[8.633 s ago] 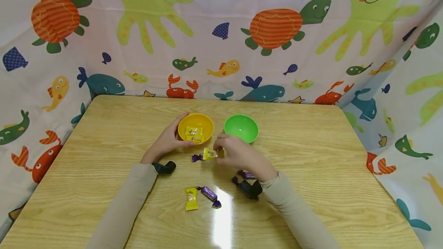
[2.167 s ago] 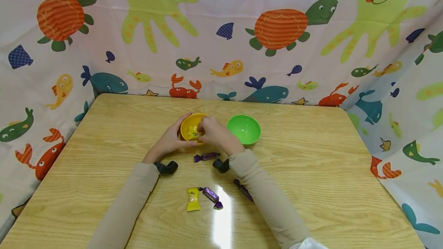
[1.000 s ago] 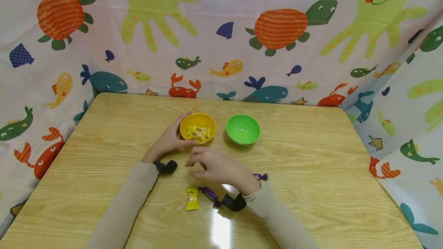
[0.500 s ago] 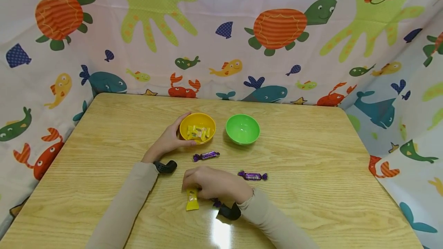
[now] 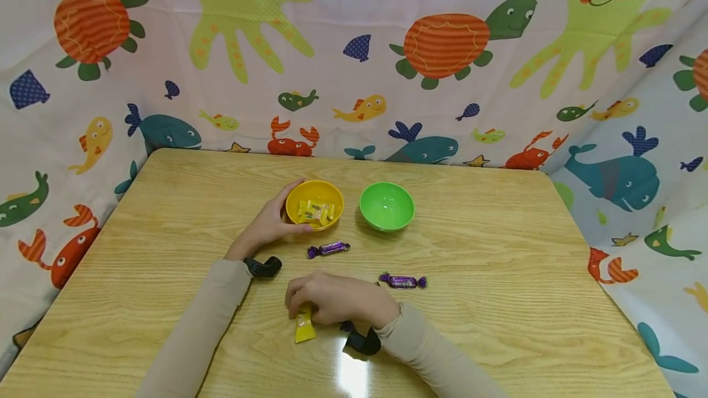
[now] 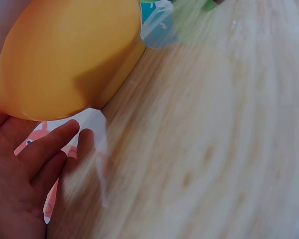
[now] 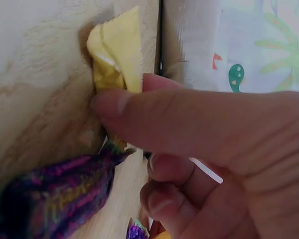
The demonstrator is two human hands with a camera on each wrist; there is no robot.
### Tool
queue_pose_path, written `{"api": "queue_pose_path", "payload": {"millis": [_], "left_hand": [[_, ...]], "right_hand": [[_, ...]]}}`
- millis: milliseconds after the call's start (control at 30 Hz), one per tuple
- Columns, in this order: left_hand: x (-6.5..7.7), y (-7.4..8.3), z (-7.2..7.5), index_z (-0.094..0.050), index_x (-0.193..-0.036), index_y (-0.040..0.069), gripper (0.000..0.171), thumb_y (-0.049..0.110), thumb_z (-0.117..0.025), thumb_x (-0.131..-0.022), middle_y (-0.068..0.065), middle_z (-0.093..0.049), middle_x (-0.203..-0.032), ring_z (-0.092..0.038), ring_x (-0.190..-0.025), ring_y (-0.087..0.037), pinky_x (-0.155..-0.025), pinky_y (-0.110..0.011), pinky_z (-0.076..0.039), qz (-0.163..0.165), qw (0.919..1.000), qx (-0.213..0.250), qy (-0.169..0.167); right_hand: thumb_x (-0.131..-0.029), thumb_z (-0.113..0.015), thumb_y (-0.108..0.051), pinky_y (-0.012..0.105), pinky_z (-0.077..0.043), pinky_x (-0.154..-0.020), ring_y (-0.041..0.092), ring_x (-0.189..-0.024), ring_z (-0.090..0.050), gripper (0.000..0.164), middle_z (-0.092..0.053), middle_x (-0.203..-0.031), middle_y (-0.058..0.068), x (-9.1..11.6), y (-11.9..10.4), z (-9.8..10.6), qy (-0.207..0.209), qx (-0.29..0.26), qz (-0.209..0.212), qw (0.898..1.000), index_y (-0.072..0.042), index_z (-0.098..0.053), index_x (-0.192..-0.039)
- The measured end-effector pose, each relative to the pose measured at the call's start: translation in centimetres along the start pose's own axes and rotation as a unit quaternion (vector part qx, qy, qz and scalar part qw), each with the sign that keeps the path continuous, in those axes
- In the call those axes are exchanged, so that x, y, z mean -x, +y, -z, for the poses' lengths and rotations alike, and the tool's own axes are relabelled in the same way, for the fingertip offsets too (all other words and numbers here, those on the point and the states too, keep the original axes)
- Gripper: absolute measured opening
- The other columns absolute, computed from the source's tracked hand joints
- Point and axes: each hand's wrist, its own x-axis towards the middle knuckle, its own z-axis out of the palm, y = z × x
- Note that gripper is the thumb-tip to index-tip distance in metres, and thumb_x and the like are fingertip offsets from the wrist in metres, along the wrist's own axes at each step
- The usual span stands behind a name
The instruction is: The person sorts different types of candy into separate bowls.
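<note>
My left hand holds the yellow bowl from its left side, thumb at the front rim and index finger round the back. Several yellow-wrapped candies lie in that bowl. Over the table, my right hand pinches a yellow-wrapped candy between thumb and fingers; the right wrist view shows this candy tilted up near the tabletop. Right beside it is a purple-wrapped candy, mostly hidden under the right hand in the head view.
A green bowl stands right of the yellow one, with no candy seen inside. Two more purple-wrapped candies lie on the table: one candy before the yellow bowl, another candy farther right. A patterned curtain encloses the table's back and sides.
My right hand has left the yellow bowl, which now has more yellow candies, come down toward me, and taken hold of the yellow candy, shifting it slightly. The left hand stays on the bowl.
</note>
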Motion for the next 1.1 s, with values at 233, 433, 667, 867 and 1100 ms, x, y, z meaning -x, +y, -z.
{"api": "queue_pose_path", "payload": {"millis": [233, 433, 667, 867, 1100], "left_hand": [[1.0, 3.1, 0.1, -0.021, -0.159, 0.015, 0.101, 0.017, -0.084, -0.081, -0.012, -0.031, -0.158, -0.03, -0.144, -0.029, -0.119, -0.051, -0.02, -0.003, 1.0, 0.001, -0.009], [1.0, 2.8, 0.1, -0.02, -0.159, 0.014, 0.101, 0.017, -0.084, -0.081, -0.012, -0.03, -0.159, -0.029, -0.145, -0.029, -0.119, -0.052, -0.019, -0.006, 0.9999, -0.001, -0.009], [-0.1, -0.4, 0.0, -0.018, -0.16, 0.017, 0.105, 0.019, -0.085, -0.08, -0.006, -0.029, -0.16, -0.028, -0.145, -0.025, -0.12, -0.05, -0.017, -0.01, 0.9999, -0.006, -0.002], [-0.2, -0.8, 0.0, -0.021, -0.159, 0.018, 0.106, 0.026, -0.087, -0.077, -0.002, -0.033, -0.158, -0.031, -0.144, -0.023, -0.119, -0.05, -0.019, -0.018, 0.9998, 0.001, 0.002], [-0.1, -0.6, 0.0, -0.021, -0.159, 0.018, 0.106, 0.028, -0.088, -0.077, -0.002, -0.034, -0.157, -0.032, -0.143, -0.023, -0.119, -0.051, -0.02, -0.02, 0.9998, 0.002, 0.003]], "right_hand": [[-0.078, -0.074, 0.006, 0.005, -0.04, -0.081, -0.002, -0.091, -0.053, 0.027, -0.061, -0.103, -0.007, -0.2, 0.0, -0.4, -0.002, 0.027, -0.006, 1.0, -0.013, -0.077, -0.099], [-0.078, -0.079, -0.002, 0.006, -0.038, -0.079, -0.002, -0.087, -0.051, 0.024, -0.058, -0.101, -0.009, -0.2, 0.2, -0.6, -0.006, 0.047, -0.01, 0.999, -0.014, -0.076, -0.099], [-0.078, -0.08, -0.009, 0.006, -0.038, -0.077, -0.002, -0.084, -0.049, 0.019, -0.057, -0.098, -0.009, -0.4, 0.0, -0.8, 0.0, 0.064, -0.016, 0.998, -0.014, -0.074, -0.095], [-0.081, -0.079, -0.016, 0.006, -0.037, -0.071, -0.001, -0.079, -0.047, 0.018, -0.057, -0.099, -0.007, -0.4, -0.3, -0.7, 0.005, 0.066, -0.02, 0.998, -0.012, -0.074, -0.098], [-0.084, -0.078, -0.018, 0.006, -0.037, -0.069, 0.0, -0.078, -0.047, 0.017, -0.055, -0.1, -0.007, -0.4, -0.2, -0.5, 0.026, 0.073, -0.011, 0.997, -0.012, -0.073, -0.1]]}}
